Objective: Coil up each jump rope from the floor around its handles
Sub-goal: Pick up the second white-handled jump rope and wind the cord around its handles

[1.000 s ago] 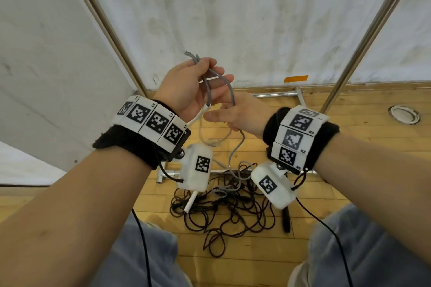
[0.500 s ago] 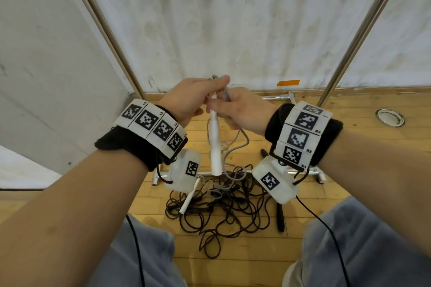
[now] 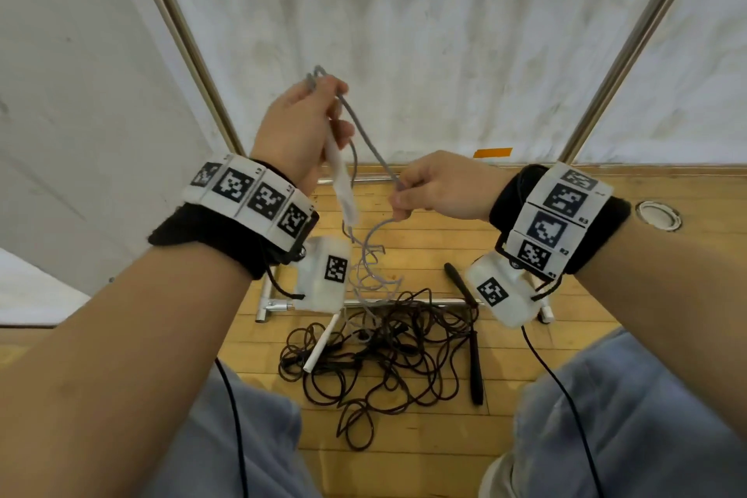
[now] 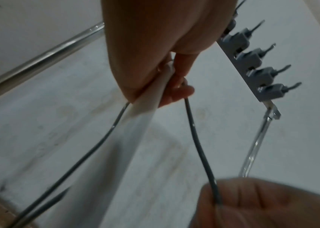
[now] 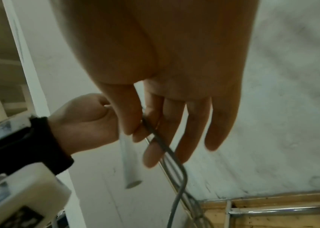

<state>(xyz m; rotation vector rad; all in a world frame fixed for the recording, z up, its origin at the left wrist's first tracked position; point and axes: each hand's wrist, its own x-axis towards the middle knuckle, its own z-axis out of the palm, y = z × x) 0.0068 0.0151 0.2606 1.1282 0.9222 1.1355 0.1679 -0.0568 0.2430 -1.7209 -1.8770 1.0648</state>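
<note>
My left hand (image 3: 331, 105) is raised and grips a white handle (image 3: 341, 182) that hangs down from it, with loops of the grey rope (image 3: 366, 137) bunched at its top. From there the rope runs down right to my right hand (image 3: 400, 198), whose thumb and forefinger pinch it. Below, it drops in loose curls to the floor. In the left wrist view the handle (image 4: 149, 98) lies in the fist. The right wrist view shows the pinched grey rope (image 5: 163, 145). A second white handle (image 3: 321, 344) lies on the floor beside a tangled black rope (image 3: 384, 360) with black handles (image 3: 477, 368).
A metal rack foot bar (image 3: 424, 301) crosses the wooden floor behind the tangle. Two slanted metal poles (image 3: 182, 36) (image 3: 630, 48) stand against the white wall. A round floor socket (image 3: 657, 214) sits at the right. My knees (image 3: 630, 437) frame the pile.
My hands were together at the top of the handle. Now the left hand has risen and the right has moved down and right, drawing a length of grey rope out between them.
</note>
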